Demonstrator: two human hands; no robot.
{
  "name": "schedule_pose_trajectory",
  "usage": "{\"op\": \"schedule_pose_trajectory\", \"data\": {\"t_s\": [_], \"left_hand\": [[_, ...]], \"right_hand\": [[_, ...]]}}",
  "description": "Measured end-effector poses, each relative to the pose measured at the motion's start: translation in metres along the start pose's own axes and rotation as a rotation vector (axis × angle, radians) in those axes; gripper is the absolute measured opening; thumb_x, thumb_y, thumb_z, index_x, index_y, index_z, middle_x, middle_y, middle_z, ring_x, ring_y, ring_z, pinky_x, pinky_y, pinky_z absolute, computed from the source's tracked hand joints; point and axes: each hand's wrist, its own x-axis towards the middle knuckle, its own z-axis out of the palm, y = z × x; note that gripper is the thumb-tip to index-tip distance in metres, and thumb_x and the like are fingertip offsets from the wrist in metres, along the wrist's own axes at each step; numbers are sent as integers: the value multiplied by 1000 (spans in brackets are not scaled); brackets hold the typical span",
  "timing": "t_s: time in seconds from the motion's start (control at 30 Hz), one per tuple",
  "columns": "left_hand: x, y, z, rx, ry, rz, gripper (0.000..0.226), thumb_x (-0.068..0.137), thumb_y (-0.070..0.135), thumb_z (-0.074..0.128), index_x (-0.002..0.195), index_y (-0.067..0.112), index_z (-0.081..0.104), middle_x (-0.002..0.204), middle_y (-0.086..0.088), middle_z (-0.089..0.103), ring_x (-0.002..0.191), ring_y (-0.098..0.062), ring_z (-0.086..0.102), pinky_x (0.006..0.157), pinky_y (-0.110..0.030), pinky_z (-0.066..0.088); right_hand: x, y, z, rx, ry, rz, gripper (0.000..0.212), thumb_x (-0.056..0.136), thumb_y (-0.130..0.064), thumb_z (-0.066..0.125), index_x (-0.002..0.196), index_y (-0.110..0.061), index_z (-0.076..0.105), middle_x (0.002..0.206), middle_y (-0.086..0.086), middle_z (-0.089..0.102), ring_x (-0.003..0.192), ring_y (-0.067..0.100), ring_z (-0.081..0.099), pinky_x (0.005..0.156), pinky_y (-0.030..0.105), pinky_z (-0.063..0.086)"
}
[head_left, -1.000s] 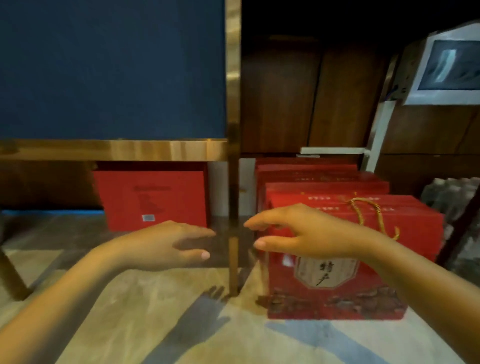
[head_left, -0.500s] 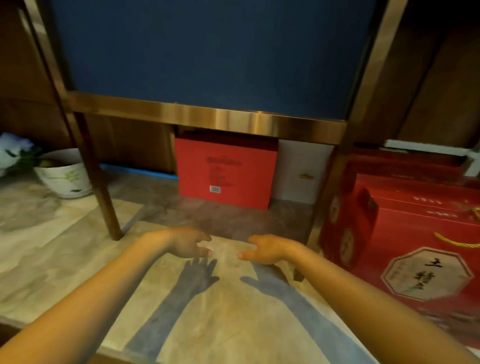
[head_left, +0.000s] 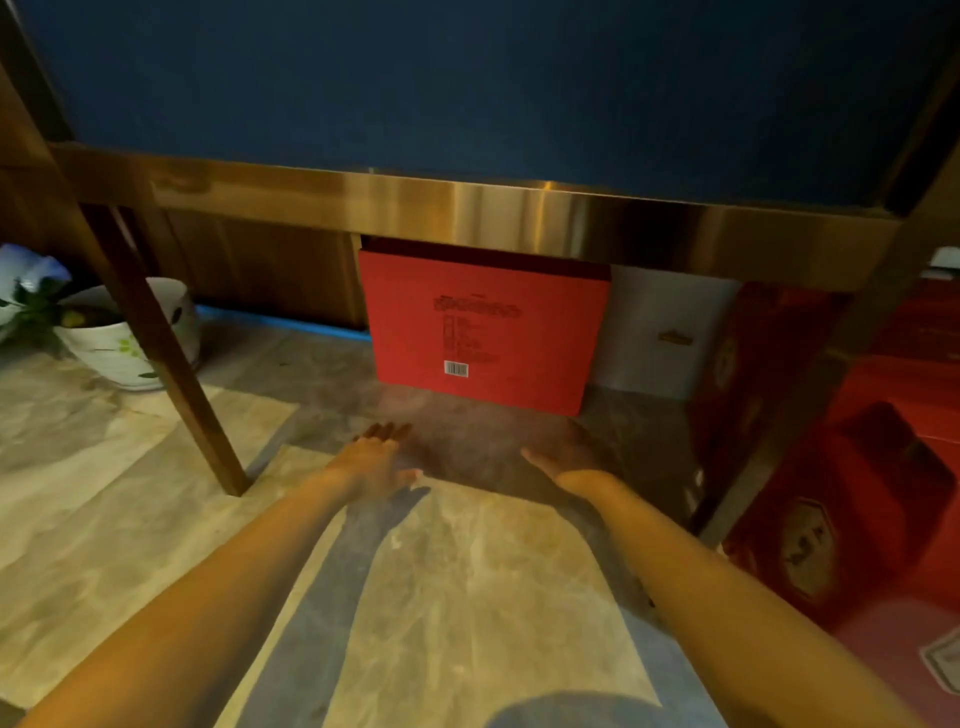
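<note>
A flat red box (head_left: 483, 332) with a barcode stands upright on the floor under a gold-framed blue stand (head_left: 467, 202), leaning at the back. Both my arms stretch forward under the frame. My left hand (head_left: 376, 457) has its fingers straight and holds nothing, a short way in front of the box's lower left. My right hand (head_left: 569, 454) is also spread, in shadow, just before the box's lower right corner. Neither hand touches the box.
A white box (head_left: 665, 338) stands right of the red one. Several red gift boxes (head_left: 852, 499) are stacked at the right, past the frame's right leg (head_left: 769, 447). The left leg (head_left: 171, 364) stands before a white flowerpot (head_left: 111, 343). The floor is marbled tile (head_left: 467, 571).
My view has come closer and lower under the frame. Both hands have reached further forward toward the red box and their fingers have straightened.
</note>
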Motion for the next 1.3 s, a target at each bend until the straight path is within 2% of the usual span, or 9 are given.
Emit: {"op": "schedule_pose_trajectory", "data": {"t_s": [0.17, 0.33, 0.43, 0.53, 0.77, 0.93, 1.03, 1.17, 1.3], "left_hand": [[34, -34, -10, -169, -25, -162, 73, 87, 34, 54, 146, 12, 16, 157, -12, 13, 145, -27, 14, 117, -37, 12], [81, -72, -34, -347, 132, -205, 86, 84, 35, 60, 145, 2, 9, 150, -22, 27, 135, -35, 32, 108, -42, 29], [104, -75, -42, -575, 158, -163, 72, 90, 33, 48, 147, 8, 12, 127, -17, 50, 112, -30, 50, 84, -36, 49], [128, -70, -43, -803, 242, -233, 82, 84, 20, 61, 146, 5, 10, 136, -21, 48, 123, -35, 48, 93, -36, 40], [164, -56, -31, -1162, 401, -131, 51, 75, -10, 64, 111, 6, 32, 110, -13, 45, 102, -18, 45, 78, -24, 41], [179, -60, -27, -1236, 458, -161, 48, 74, -4, 69, 110, 7, 38, 110, -13, 50, 100, -19, 49, 82, -35, 46], [178, -59, -26, -1264, 388, -116, 50, 77, 0, 66, 123, 0, 47, 112, -12, 55, 99, -19, 52, 82, -32, 42], [174, -63, -27, -1277, 401, -133, 47, 76, 1, 68, 120, -6, 53, 119, -22, 60, 96, -20, 55, 80, -31, 44], [154, -68, -23, -1235, 393, -92, 42, 77, 2, 67, 117, -5, 56, 110, -17, 61, 81, -19, 60, 57, -14, 50]], "right_hand": [[25, -1, -7, 86, 90, -6, 68, 83, -38, 63, 140, -12, 37, 147, 15, 40, 132, 30, 41, 105, 34, 34], [52, -9, -10, 180, 215, -8, 79, 82, -37, 64, 146, -16, 24, 152, 11, 32, 138, 31, 33, 112, 37, 28], [64, -10, -5, 256, 229, 22, 79, 83, -39, 62, 146, -15, 22, 153, 12, 31, 139, 30, 32, 114, 39, 26], [70, -6, 0, 328, 305, 42, 82, 83, -35, 65, 147, -13, 19, 154, 10, 27, 141, 27, 28, 115, 35, 23], [83, 5, 14, 458, 393, 26, 89, 80, -32, 69, 147, -16, 14, 151, 6, 32, 139, 24, 31, 100, 22, 23], [91, -4, 17, 628, 489, 57, 78, 77, -37, 70, 142, -21, 30, 144, 5, 43, 129, 21, 44, 101, 27, 30], [100, 2, 23, 619, 612, 99, 77, 67, -64, 67, 133, -35, 40, 135, -2, 54, 121, 17, 52, 106, 42, 38], [101, 11, 34, 564, 673, 124, 82, 64, -74, 61, 135, -41, 37, 133, -14, 52, 119, 6, 49, 107, 35, 35], [84, 4, 45, 580, 738, 91, 91, 64, -71, 62, 139, -29, 34, 143, 0, 46, 133, 19, 42, 113, 45, 29]]}}
